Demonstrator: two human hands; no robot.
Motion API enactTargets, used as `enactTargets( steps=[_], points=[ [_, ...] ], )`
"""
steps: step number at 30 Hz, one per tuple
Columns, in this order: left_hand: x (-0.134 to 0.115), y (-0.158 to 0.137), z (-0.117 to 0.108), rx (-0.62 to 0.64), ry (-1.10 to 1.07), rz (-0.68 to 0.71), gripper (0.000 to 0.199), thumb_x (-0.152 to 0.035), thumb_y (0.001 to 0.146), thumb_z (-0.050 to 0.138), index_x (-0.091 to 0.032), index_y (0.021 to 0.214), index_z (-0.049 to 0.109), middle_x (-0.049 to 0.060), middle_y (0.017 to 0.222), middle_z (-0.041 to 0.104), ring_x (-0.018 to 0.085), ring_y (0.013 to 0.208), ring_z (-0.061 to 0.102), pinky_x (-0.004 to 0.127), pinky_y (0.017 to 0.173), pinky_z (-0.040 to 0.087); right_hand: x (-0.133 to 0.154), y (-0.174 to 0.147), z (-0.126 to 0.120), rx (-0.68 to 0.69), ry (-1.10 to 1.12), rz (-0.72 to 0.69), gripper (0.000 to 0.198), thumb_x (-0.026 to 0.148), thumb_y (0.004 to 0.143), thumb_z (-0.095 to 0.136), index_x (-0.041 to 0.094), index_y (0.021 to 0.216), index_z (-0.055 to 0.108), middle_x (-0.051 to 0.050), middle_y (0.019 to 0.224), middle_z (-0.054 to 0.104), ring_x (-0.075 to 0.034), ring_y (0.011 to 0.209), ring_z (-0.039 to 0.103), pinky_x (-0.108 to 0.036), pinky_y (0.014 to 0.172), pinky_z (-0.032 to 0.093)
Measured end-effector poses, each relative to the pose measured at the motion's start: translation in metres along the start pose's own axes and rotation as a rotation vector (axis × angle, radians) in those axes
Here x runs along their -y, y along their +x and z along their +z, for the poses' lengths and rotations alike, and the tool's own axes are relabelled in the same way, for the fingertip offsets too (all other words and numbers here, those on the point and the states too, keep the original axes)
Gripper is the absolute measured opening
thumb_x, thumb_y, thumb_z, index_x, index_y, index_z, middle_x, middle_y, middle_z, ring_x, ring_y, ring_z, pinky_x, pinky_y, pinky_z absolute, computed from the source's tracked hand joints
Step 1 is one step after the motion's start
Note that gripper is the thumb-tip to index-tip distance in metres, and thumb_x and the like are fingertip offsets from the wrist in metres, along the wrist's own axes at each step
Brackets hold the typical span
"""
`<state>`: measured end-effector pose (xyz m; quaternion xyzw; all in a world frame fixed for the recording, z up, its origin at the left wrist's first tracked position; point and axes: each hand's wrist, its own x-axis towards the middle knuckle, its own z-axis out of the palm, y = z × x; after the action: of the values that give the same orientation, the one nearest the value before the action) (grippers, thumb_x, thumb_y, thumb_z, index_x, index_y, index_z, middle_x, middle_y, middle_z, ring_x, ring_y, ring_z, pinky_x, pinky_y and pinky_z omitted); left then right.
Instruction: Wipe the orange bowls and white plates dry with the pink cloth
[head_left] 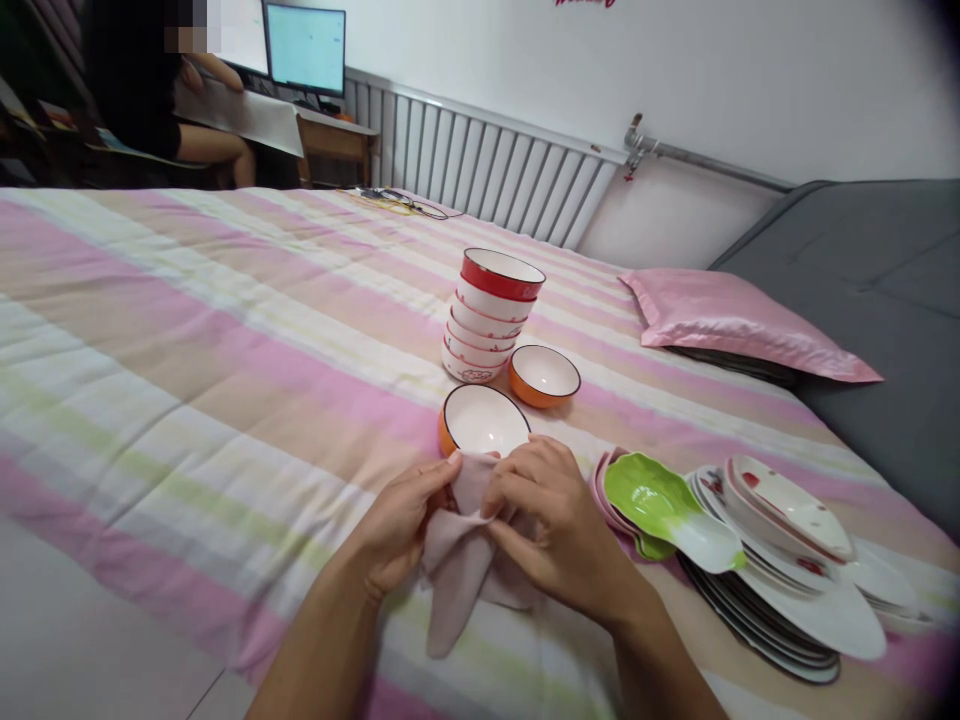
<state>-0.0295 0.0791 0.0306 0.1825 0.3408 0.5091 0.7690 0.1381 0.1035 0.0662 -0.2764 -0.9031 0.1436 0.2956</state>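
An orange bowl (486,420) with a white inside and dark rim is tilted toward me in front of my hands. A pale pink cloth (457,570) covers its near edge and hangs down below. My left hand (401,525) is closed at the bowl's near left side, thumb on the rim and cloth; its other fingers are partly hidden. On the right, my right hand (551,520) pinches the cloth at the near rim. Just beyond stand a second orange bowl (546,372) and a tall stack of red and white bowls (491,318).
To the right lie stacked plates (847,620), oval dishes (799,505) and a green leaf-shaped dish (652,490). A pink pillow (735,315) rests by the grey headboard (862,260). Cables (405,203) lie on the striped bedspread (225,350). A person (139,80) sits at a desk.
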Motion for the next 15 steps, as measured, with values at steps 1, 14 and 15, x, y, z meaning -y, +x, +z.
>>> enactTargets(
  steps=[1, 14, 15],
  points=[
    [-0.0012, -0.0007, 0.0013, -0.011, -0.011, -0.007, 0.021, -0.028, 0.084, 0.061, -0.010, 0.085, 0.072, 0.003, 0.062, 0.065, 0.010, 0.052, 0.054, 0.018, 0.054, 0.044, -0.0004, -0.0006, -0.0024, 0.027, 0.055, -0.005, 0.016, 0.006, 0.076, 0.063, 0.021, 0.079, 0.057, 0.001, 0.081, 0.062, -0.017, 0.086, 0.056, -0.040, 0.095, 0.036],
    [-0.0042, -0.0053, 0.0026, 0.004, 0.088, 0.032, 0.020, -0.026, 0.073, 0.071, -0.012, 0.087, 0.076, 0.003, 0.068, 0.070, 0.010, 0.057, 0.057, 0.017, 0.055, 0.043, -0.0046, -0.0020, 0.0001, -0.124, 0.078, 0.180, 0.005, 0.019, 0.085, 0.062, 0.023, 0.085, 0.059, 0.001, 0.079, 0.066, -0.016, 0.075, 0.056, -0.029, 0.069, 0.041],
    [-0.0046, -0.0054, 0.0026, 0.021, 0.107, 0.050, 0.020, -0.026, 0.073, 0.071, -0.013, 0.087, 0.076, 0.004, 0.070, 0.071, 0.011, 0.060, 0.058, 0.018, 0.058, 0.044, -0.0048, -0.0021, 0.0001, -0.134, 0.073, 0.190, 0.005, 0.019, 0.085, 0.062, 0.023, 0.085, 0.059, 0.001, 0.079, 0.066, -0.016, 0.075, 0.056, -0.029, 0.069, 0.041]
  ],
)
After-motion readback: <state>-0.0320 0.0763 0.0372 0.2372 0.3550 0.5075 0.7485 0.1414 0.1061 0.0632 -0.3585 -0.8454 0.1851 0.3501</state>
